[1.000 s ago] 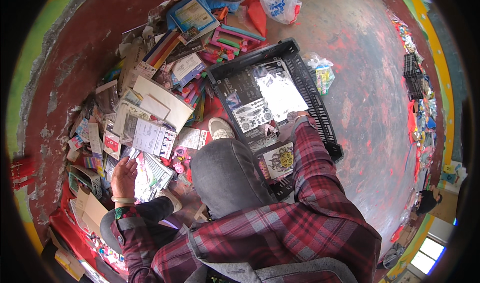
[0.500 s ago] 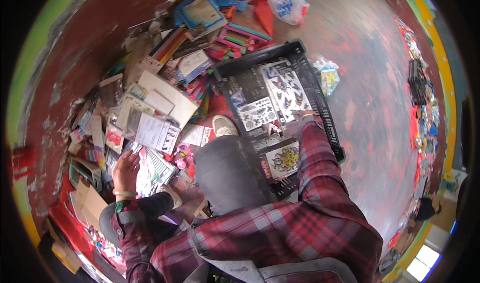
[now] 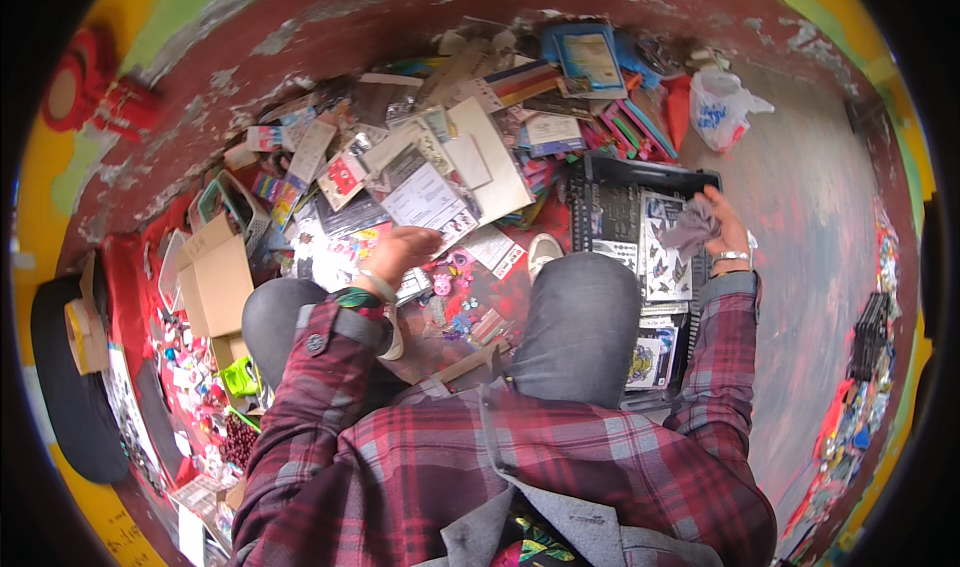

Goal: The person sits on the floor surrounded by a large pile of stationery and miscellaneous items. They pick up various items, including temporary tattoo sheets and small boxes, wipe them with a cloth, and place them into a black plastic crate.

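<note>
My right hand (image 3: 728,225) is closed around a crumpled grey cloth (image 3: 688,231) above the right side of a black plastic crate (image 3: 650,174). Under the cloth lies a white sheet printed with dark butterflies (image 3: 662,279), and a sheet with a yellow flower design (image 3: 647,362) is nearer to me in the crate. My left hand (image 3: 403,253) hovers with fingers stretched out and nothing visible in it. Just beyond its fingertips is a printed white paper label (image 3: 425,202) on a pile of flat packets.
A heap of packets and a large white board (image 3: 495,157) spreads along the wall. Small pink toys (image 3: 442,283) lie between my feet. At left stands an opened cardboard box (image 3: 215,277); a white plastic bag (image 3: 718,107) sits beyond the crate.
My view has swung left. My right hand has risen from inside the crate and now shows the grey cloth. My left hand has moved right, closer to the label.
</note>
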Demonstrator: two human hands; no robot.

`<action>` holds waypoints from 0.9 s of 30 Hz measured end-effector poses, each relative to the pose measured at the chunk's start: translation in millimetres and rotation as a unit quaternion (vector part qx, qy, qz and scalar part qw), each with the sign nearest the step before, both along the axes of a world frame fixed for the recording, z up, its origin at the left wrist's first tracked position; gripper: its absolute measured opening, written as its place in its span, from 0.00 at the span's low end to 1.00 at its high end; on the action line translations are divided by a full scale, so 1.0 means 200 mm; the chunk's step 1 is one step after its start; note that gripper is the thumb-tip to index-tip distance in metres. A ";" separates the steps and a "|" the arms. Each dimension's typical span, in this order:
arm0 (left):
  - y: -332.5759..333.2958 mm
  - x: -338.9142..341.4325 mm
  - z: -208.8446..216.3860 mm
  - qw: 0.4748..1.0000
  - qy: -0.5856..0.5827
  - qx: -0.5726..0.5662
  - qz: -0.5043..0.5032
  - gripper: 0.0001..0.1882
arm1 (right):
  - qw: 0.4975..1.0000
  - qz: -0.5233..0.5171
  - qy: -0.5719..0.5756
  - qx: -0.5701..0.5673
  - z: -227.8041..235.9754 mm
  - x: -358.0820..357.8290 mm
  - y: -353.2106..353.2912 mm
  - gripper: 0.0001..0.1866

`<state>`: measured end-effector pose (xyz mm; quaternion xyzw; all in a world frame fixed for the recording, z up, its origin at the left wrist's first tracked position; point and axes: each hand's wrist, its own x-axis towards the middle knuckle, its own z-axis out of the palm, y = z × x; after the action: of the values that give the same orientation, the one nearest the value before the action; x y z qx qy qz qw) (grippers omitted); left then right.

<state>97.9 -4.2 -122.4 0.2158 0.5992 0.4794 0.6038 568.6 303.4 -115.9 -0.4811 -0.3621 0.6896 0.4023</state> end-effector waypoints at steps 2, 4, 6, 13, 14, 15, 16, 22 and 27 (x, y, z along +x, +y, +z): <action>0.00 0.11 0.04 0.998 -0.059 -0.011 -0.017 0.23 | 0.990 0.110 0.081 0.047 0.31 -0.37 -0.03 0.27; -0.01 0.17 0.09 0.989 -0.148 -0.009 -0.002 0.29 | 0.971 0.164 0.165 0.058 0.59 -0.76 -0.21 0.26; -0.02 0.19 0.15 0.965 -0.260 0.037 0.015 0.37 | 0.950 0.214 0.219 0.066 0.74 -1.08 -0.39 0.24; -0.06 0.10 0.27 0.879 -0.386 0.240 0.147 0.25 | 0.920 0.359 0.026 0.156 0.48 -1.72 -1.07 0.19; -0.09 0.09 0.24 0.860 -0.421 0.236 0.164 0.19 | 0.871 0.381 -0.065 0.302 0.40 -1.73 -1.12 0.21; -0.09 0.10 0.23 0.846 -0.428 0.243 0.207 0.18 | 0.794 0.389 -0.153 0.440 0.33 -1.73 -1.17 0.23; -0.11 0.11 0.20 0.828 -0.454 0.248 0.217 0.17 | 0.785 0.382 -0.186 0.451 0.29 -1.73 -1.21 0.23; -0.05 0.09 0.20 0.885 -0.417 0.163 0.125 0.23 | 0.870 0.347 -0.254 0.241 0.24 -1.72 -1.06 0.16; 0.10 -0.21 -0.32 0.935 -0.196 0.031 0.296 0.19 | 0.933 0.308 -0.160 0.100 0.27 -1.70 -0.83 0.16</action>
<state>55.2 15.5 -186.0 -0.0506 0.4906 0.6873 0.5332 228.9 137.1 -61.8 -0.4073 -0.6192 0.6537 0.1530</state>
